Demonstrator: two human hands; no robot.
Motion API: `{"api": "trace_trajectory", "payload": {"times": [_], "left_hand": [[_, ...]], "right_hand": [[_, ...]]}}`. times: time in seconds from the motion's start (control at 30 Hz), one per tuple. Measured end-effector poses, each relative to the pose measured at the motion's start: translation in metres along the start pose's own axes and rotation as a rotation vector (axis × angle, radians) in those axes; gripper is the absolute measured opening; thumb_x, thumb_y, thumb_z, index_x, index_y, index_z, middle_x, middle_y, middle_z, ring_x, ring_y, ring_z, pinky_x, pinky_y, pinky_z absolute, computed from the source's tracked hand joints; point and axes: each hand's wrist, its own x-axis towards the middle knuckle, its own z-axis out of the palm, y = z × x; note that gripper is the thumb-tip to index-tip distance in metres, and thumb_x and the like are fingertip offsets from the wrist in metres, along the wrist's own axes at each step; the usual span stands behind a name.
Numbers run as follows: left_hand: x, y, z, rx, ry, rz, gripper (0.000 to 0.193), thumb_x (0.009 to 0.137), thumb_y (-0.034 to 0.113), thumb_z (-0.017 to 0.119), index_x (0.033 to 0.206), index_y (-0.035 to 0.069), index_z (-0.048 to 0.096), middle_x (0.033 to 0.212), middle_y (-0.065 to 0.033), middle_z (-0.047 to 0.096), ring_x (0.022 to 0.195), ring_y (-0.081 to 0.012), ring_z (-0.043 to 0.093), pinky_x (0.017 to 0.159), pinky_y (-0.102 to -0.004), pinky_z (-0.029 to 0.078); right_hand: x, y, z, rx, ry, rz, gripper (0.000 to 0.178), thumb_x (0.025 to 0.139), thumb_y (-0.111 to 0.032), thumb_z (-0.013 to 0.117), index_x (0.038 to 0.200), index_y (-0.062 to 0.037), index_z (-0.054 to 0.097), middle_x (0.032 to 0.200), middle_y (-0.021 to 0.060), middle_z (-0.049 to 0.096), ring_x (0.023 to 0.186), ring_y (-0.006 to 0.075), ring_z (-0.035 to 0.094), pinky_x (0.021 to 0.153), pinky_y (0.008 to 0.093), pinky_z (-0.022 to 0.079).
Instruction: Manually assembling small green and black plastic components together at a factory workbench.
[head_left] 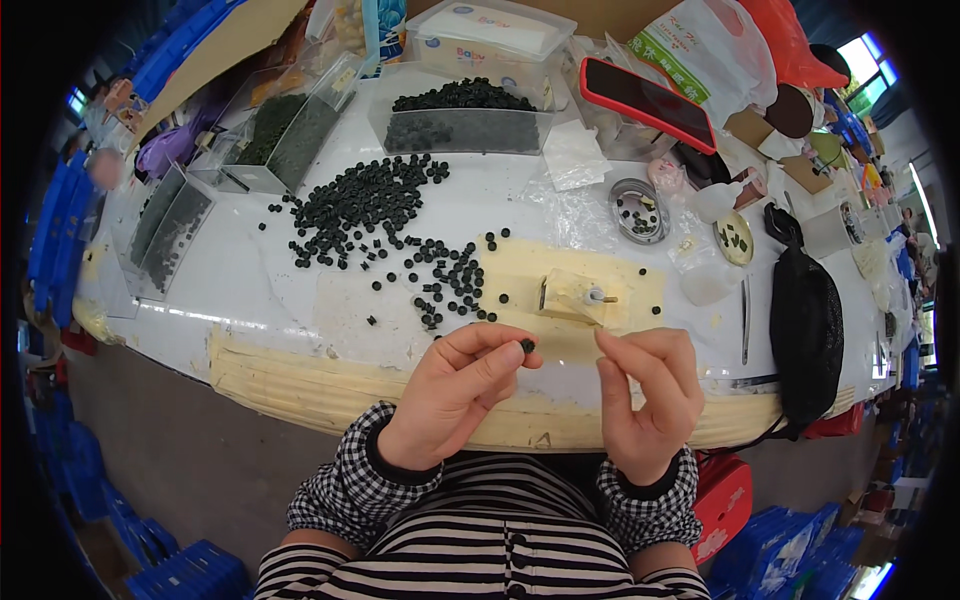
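Between the thumb and forefinger of my left hand (460, 385) is a small black round part (527, 346), held just over the table's front edge. My right hand (652, 395) is pinched a little to the right of it; something thin and pale may stick out at its fingertips, too small to make out. Beyond both hands stands a small cream-coloured block (570, 296) with a metal pin on its side, on a yellowish board (520, 262). Many more black round parts (360, 205) lie in a loose heap to the left, trailing toward my left hand.
Clear bins of black parts (460, 132) stand along the back and left. A red-framed phone (648, 103) leans on a box at the back right. Tweezers (746, 320) and a black mesh bag (805, 335) lie right, near a round dish (638, 212).
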Motion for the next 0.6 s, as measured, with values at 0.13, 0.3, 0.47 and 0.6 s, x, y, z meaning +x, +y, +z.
{"api": "trace_trajectory", "payload": {"times": [0.13, 0.3, 0.47, 0.6], "left_hand": [[0.002, 0.001, 0.001, -0.060, -0.020, -0.032, 0.016, 0.096, 0.009, 0.055, 0.109, 0.003, 0.064, 0.095, -0.0086, 0.066, 0.061, -0.0057, 0.037, 0.059, -0.0205, 0.033], [0.005, -0.001, -0.001, -0.087, -0.031, -0.050, 0.017, 0.097, 0.009, 0.054, 0.109, 0.003, 0.064, 0.095, -0.0080, 0.065, 0.061, -0.0057, 0.036, 0.059, -0.0200, 0.034], [0.006, -0.002, -0.001, -0.099, -0.029, -0.068, 0.017, 0.097, 0.010, 0.054, 0.109, 0.002, 0.064, 0.094, -0.0076, 0.066, 0.061, -0.0057, 0.036, 0.059, -0.0199, 0.034], [0.004, -0.001, -0.003, -0.101, -0.034, -0.066, 0.017, 0.097, 0.010, 0.054, 0.109, 0.002, 0.064, 0.093, -0.0075, 0.066, 0.061, -0.0056, 0.037, 0.059, -0.0199, 0.034]], "right_hand": [[0.013, 0.016, -0.006, -0.170, 0.063, 0.070, 0.022, 0.074, 0.003, 0.072, 0.095, -0.0021, 0.070, 0.080, 0.0082, 0.060, 0.073, 0.0236, 0.055, 0.065, 0.0314, 0.044], [0.021, 0.024, 0.001, -0.146, -0.028, 0.112, 0.017, 0.076, 0.000, 0.072, 0.093, -0.0021, 0.070, 0.082, 0.0086, 0.060, 0.077, 0.0241, 0.055, 0.067, 0.0323, 0.044], [0.018, 0.029, 0.002, -0.146, -0.029, 0.090, 0.018, 0.075, 0.000, 0.073, 0.092, -0.0020, 0.069, 0.083, 0.0083, 0.061, 0.077, 0.0228, 0.056, 0.067, 0.0315, 0.045], [0.021, 0.010, -0.005, -0.045, 0.109, 0.089, 0.016, 0.075, 0.002, 0.073, 0.091, -0.0010, 0.069, 0.084, 0.0086, 0.062, 0.075, 0.0212, 0.058, 0.067, 0.0296, 0.046]]}}
